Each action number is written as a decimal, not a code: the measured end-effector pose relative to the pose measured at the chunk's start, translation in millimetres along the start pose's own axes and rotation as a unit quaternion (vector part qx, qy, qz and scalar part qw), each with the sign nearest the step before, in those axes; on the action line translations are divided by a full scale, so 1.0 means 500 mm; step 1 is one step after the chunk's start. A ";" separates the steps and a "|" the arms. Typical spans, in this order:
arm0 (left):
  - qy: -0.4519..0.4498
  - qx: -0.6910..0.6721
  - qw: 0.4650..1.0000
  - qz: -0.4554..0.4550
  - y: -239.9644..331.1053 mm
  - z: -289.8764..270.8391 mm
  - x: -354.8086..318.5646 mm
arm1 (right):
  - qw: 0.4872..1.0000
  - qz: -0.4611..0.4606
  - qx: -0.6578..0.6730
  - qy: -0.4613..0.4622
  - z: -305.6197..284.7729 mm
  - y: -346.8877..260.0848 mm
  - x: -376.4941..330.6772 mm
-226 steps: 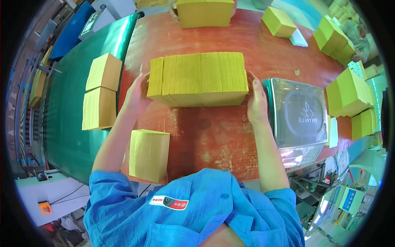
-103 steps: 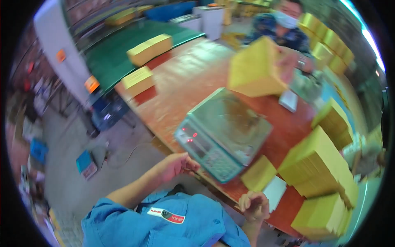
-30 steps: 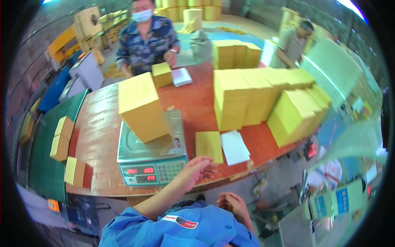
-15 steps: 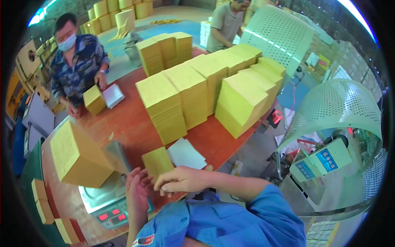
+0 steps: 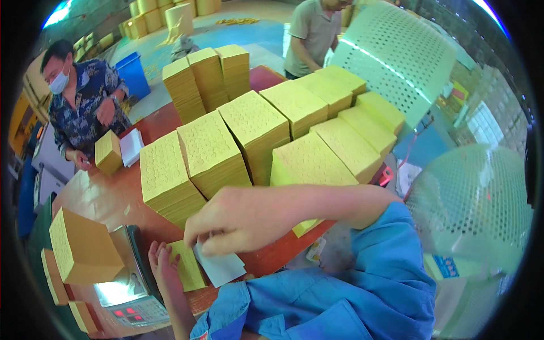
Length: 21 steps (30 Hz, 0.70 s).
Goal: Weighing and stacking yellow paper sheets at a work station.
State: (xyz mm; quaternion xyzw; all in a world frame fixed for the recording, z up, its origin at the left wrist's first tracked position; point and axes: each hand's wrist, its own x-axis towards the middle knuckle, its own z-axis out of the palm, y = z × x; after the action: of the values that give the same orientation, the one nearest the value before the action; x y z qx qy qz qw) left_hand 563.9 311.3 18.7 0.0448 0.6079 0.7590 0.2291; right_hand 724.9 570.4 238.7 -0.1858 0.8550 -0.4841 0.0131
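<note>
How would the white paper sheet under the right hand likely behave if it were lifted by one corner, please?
The white sheet looks thin and flat, so it would probably droop. It seems very light, so the right hand could slide it easily off the yellow stack.

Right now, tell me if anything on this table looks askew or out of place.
One yellow paper stack sits tilted on the scale, leaning off to one side. The other stacks stand upright in rows. The right hand touches a white sheet near the table's edge; nothing looks spilled or damaged.
</note>
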 end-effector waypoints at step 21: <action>0.112 0.014 0.993 -0.021 -0.040 0.061 -0.048 | 0.987 0.130 0.093 -0.005 -0.112 0.044 -0.127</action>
State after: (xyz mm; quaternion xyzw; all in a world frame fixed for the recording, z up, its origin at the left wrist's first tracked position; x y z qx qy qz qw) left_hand 601.5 332.4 12.9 -0.0497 0.6409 0.7457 0.1751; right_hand 765.9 647.7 239.9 -0.0736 0.8232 -0.5545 0.0971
